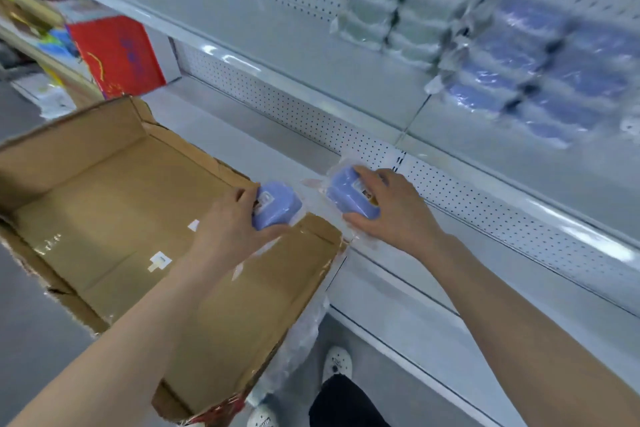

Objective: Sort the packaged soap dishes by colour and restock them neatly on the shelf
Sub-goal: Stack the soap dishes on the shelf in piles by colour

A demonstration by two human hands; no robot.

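Observation:
My left hand (235, 222) grips a blue soap dish (277, 206) in clear wrap, above the right edge of an open cardboard box (104, 204). My right hand (391, 208) holds a second wrapped blue soap dish (346, 191) just over the lower shelf (242, 146). On the upper shelf (277, 28) stand a blurred stack of pale green packaged dishes (394, 10) and, to its right, a stack of blue packaged dishes (533, 73).
The box's inside shows only bits of tape and labels. A red packet (117, 55) stands at the shelf's left end, with mixed goods beyond it. Clear plastic wrap (298, 350) hangs below the box. My shoes (336, 364) stand on the grey floor.

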